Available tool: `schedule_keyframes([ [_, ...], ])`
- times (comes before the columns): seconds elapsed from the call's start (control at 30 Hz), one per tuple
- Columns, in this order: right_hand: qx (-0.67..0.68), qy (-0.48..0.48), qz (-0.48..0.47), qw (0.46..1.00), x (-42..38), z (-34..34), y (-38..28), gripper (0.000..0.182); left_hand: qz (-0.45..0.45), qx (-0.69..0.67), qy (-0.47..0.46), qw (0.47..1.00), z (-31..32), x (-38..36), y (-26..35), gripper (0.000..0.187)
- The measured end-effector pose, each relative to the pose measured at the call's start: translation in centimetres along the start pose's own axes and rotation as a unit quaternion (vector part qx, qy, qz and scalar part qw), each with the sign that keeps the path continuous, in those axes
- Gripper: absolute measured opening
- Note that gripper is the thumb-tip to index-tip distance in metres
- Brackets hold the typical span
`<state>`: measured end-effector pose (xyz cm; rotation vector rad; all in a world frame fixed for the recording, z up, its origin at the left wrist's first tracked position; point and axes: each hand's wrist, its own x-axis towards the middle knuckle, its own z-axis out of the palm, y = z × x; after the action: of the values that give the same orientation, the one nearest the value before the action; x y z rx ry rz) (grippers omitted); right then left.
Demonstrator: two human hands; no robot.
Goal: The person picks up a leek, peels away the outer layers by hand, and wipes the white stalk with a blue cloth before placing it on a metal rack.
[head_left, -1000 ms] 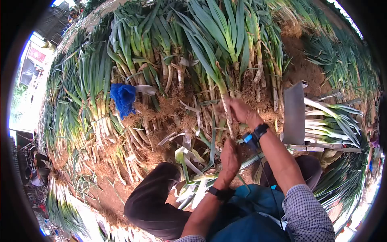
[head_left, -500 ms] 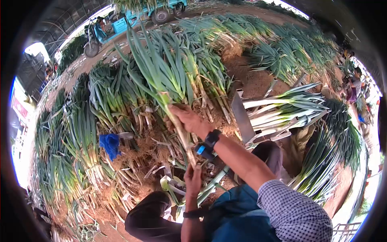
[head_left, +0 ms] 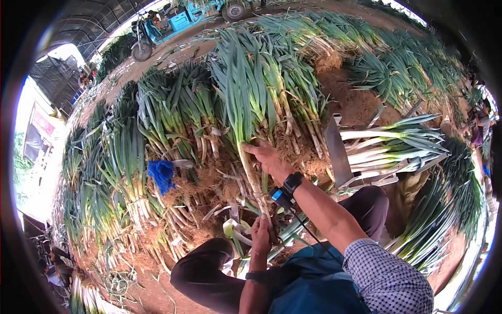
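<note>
One long leek [head_left: 251,170] is held nearly upright in front of me, green leaves at the top and pale root end at the bottom. My left hand [head_left: 260,235] is closed round its root end, near my lap. Higher up, my right hand [head_left: 269,158] grips the stem just below the leaves, the fingers partly behind it. Bundled leeks [head_left: 261,78] with brown roots lie right behind it. Trimmed white leeks [head_left: 387,144] rest in a metal rack [head_left: 339,152] to the right.
A blue cloth [head_left: 161,175] lies on leek roots at the left. More leek piles [head_left: 104,178] cover the left side and others [head_left: 402,68] the back right. A blue three-wheeled vehicle [head_left: 180,21] stands far back. Leeks [head_left: 434,209] also lie at the right.
The view has shifted, so the surroundings appear further right and slightly higher. The held leek is more upright, and my right hand has moved slightly relative to its stem. Both hands still hold it.
</note>
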<state>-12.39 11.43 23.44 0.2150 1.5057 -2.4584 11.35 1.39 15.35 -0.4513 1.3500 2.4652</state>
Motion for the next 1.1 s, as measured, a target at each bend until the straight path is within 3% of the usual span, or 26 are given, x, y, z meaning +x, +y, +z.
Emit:
schedule_keyframes([
  [0.13,0.094,-0.047,0.026,0.994,-0.3,-0.7,-0.7,0.020,-0.039,-0.049,-0.076,0.995,0.3,0.2,0.7,0.040],
  [0.23,0.186,-0.035,0.037,0.981,-0.4,0.7,0.1,0.020,-0.009,-0.082,-0.104,0.991,0.2,-0.2,1.1,0.038],
  [0.27,0.192,0.016,0.031,0.981,-0.7,1.1,0.4,0.022,0.011,-0.043,-0.075,0.996,0.2,0.0,1.5,0.036],
  [0.33,0.020,0.059,0.055,0.997,-1.0,0.8,1.2,0.022,0.047,0.033,-0.014,0.998,-0.2,0.3,1.8,0.032],
  [0.4,-0.127,0.096,0.091,0.983,-2.4,0.8,2.3,0.018,0.068,0.011,0.057,0.996,-0.6,1.1,2.4,0.030],
  [0.43,-0.263,0.032,0.046,0.963,-3.6,0.2,3.5,0.015,0.078,0.001,0.090,0.993,-1.1,1.6,2.6,0.028],
  [0.5,-0.277,-0.020,0.100,0.955,-8.2,-0.7,5.4,0.025,0.094,0.026,0.076,0.992,-2.6,2.3,3.8,0.025],
  [0.53,-0.322,-0.057,0.063,0.943,-9.0,-1.6,8.3,0.021,0.098,0.019,0.088,0.991,-3.0,2.4,4.0,0.023],
  [0.57,-0.453,-0.092,0.066,0.884,-9.9,-3.6,10.8,0.018,0.103,0.012,0.099,0.990,-3.2,2.6,4.2,0.022],
  [0.6,-0.593,-0.094,0.051,0.798,-11.3,-5.5,14.6,0.027,0.093,0.005,0.104,0.990,-3.2,2.7,4.3,0.021],
  [0.63,-0.649,-0.136,0.071,0.746,-12.7,-7.5,17.1,0.032,0.082,-0.001,0.109,0.991,-3.1,2.7,4.3,0.019],
  [0.7,-0.642,-0.224,0.165,0.715,-14.9,-11.5,19.1,0.042,0.076,0.001,0.106,0.991,-3.0,2.0,4.1,0.017],
  [0.73,-0.629,-0.234,0.196,0.715,-15.2,-12.4,18.8,0.047,0.086,0.008,0.098,0.991,-3.0,1.4,4.2,0.017],
  [0.8,-0.579,-0.159,0.195,0.775,-12.5,-12.6,17.2,0.033,0.123,0.008,0.085,0.989,-3.3,1.3,3.9,0.013],
  [0.83,-0.528,-0.118,0.174,0.823,-11.3,-11.1,13.5,0.033,0.141,0.017,0.080,0.987,-3.4,0.9,3.9,0.014],
  [0.9,-0.270,-0.093,0.061,0.956,-9.4,-8.1,7.2,0.036,0.173,0.039,0.054,0.983,-2.8,0.6,3.8,0.017],
  [0.97,-0.322,-0.075,-0.032,0.943,-6.0,-4.5,3.3,0.034,0.216,0.125,0.090,0.964,-2.6,0.6,1.8,0.036],
  [1.03,-0.318,-0.056,0.003,0.946,-3.5,-1.6,2.4,0.037,0.213,0.248,0.124,0.937,-1.7,-0.5,1.0,0.039],
  [1.1,-0.412,-0.051,0.135,0.900,-1.2,0.6,4.7,0.028,0.304,0.398,0.129,0.856,-1.1,-0.9,0.4,0.034],
])
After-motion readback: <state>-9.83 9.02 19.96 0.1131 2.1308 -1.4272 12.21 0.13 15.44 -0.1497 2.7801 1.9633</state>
